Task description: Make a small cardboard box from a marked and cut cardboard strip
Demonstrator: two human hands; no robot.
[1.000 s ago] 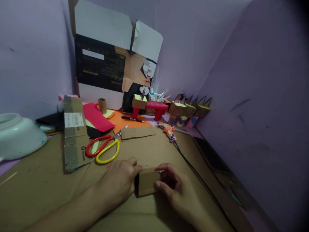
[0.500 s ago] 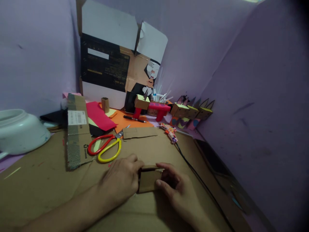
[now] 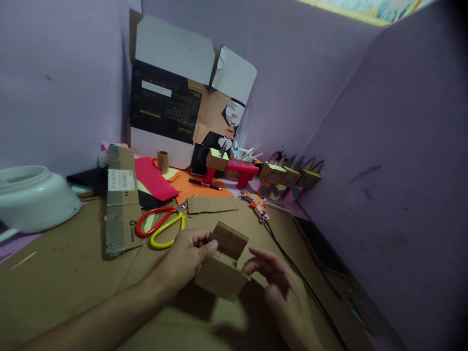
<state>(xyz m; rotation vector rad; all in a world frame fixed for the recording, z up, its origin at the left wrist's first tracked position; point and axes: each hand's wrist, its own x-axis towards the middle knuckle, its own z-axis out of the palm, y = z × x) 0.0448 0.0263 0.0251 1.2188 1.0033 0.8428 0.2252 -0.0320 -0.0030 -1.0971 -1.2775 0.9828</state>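
Observation:
My left hand pinches the left side of a small folded cardboard piece, thumb on its inner side. The piece is tilted above the work surface, with one flap standing up at the back and another facing me. Close to its right edge is my right hand, fingers apart and curved; whether a fingertip touches the cardboard I cannot tell. Scissors with one red and one yellow handle lie half open beyond my left hand. A flat cardboard strip lies behind the folded piece.
A glue gun with a patterned cover trails a black cable on the right. At left are a white pot and a taped cardboard strip. Small cardboard figures, a pen and an opened printed box stand or lie at the back.
The folded cardboard has been lifted from the surface and tilted, its back flap now opened upward. My right hand has come off it or loosened and moved slightly right. The view has tipped up slightly.

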